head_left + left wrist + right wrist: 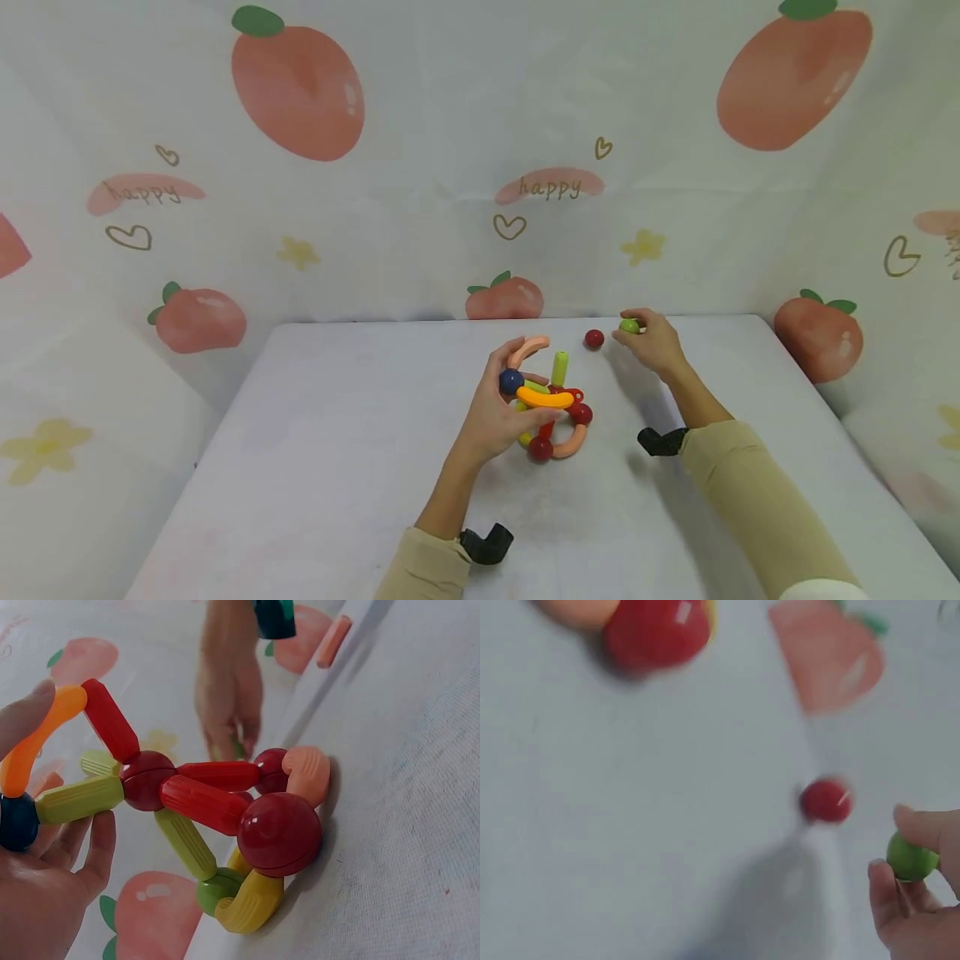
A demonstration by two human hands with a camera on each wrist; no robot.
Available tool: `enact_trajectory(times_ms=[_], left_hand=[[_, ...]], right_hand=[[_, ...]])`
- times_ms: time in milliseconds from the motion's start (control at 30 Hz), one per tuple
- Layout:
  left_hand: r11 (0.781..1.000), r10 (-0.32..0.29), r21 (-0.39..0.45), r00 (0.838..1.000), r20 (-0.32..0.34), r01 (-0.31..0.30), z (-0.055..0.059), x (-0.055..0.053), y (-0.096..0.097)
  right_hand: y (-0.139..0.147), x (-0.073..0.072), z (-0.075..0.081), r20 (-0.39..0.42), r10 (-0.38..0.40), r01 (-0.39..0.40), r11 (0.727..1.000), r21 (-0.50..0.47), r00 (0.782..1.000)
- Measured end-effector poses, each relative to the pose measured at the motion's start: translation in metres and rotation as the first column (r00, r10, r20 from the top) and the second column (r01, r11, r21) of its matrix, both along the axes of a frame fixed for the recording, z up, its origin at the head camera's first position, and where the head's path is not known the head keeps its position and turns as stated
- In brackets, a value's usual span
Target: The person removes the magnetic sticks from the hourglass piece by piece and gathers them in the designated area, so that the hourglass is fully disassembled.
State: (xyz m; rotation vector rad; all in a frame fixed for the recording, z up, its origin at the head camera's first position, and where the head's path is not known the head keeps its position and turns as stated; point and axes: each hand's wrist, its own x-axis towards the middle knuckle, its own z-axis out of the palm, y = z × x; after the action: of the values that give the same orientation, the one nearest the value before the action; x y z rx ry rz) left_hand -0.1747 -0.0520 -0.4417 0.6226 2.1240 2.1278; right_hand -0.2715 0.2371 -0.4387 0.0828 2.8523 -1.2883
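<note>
A toy structure (551, 407) of coloured rods and balls stands mid-table. It has red, green, yellow and orange rods (206, 802), dark red balls (279, 832) and a blue ball (512, 382). My left hand (497, 408) grips its left side, fingers round the blue ball (16, 821) and an orange curved rod (34, 746). My right hand (651, 337), at the far right of the table, pinches a small green ball (629, 326) between thumb and fingers (915, 859). A loose red ball (594, 339) lies on the table just left of it (825, 801).
The white table (337, 467) is backed by a cloth wall printed with peaches and hearts (300, 92). The table's far edge runs just behind the right hand. Black wrist mounts (662, 440) sit on both forearms.
</note>
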Motion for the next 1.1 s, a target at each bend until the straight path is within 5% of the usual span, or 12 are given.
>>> enact_trajectory(times_ms=[167, 300, 433, 567, 700, 800, 900, 1100], left_hand=[[1.0, -0.019, -0.005, 1.0, 0.003, 0.019, 0.0, -0.001, 0.0], [1.0, -0.024, -0.003, 1.0, 0.0, 0.024, 0.001, -0.002, 0.001], [1.0, -0.016, 0.001, 1.0, -0.005, 0.016, 0.0, -0.001, 0.0], [1.0, -0.016, -0.001, 1.0, -0.004, 0.016, 0.0, -0.001, -0.002], [1.0, -0.012, -0.006, 1.0, -0.021, 0.011, 0.001, -0.001, -0.003], [1.0, 0.001, -0.009, 0.999, -0.038, -0.001, 0.002, -0.001, -0.004], [1.0, 0.005, -0.009, 0.999, -0.047, -0.006, 0.003, -0.001, -0.004], [0.999, -0.046, -0.005, 0.998, -0.045, 0.046, 0.001, -0.001, -0.005]], right_hand=[[0.011, -0.005, -0.023, 0.066, -0.019, 0.018, 1.0, 0.023, 0.998], [0.012, -0.005, -0.027, 0.079, -0.002, 0.002, 1.0, 0.0, 0.997], [0.007, -0.002, -0.018, -0.016, 0.025, -0.024, 0.998, 0.051, 1.0], [-0.01, 0.021, 0.005, -0.147, 0.053, -0.046, 0.998, 0.051, 0.988], [-0.028, 0.061, 0.027, -0.239, 0.222, -0.229, 0.973, -0.003, 0.945], [-0.04, 0.088, 0.033, -0.296, 0.378, -0.405, 0.914, -0.032, 0.877], [-0.05, 0.103, 0.03, -0.336, 0.457, -0.495, 0.868, -0.034, 0.824], [-0.062, 0.109, 0.017, -0.396, 0.431, -0.497, 0.864, -0.077, 0.811]])
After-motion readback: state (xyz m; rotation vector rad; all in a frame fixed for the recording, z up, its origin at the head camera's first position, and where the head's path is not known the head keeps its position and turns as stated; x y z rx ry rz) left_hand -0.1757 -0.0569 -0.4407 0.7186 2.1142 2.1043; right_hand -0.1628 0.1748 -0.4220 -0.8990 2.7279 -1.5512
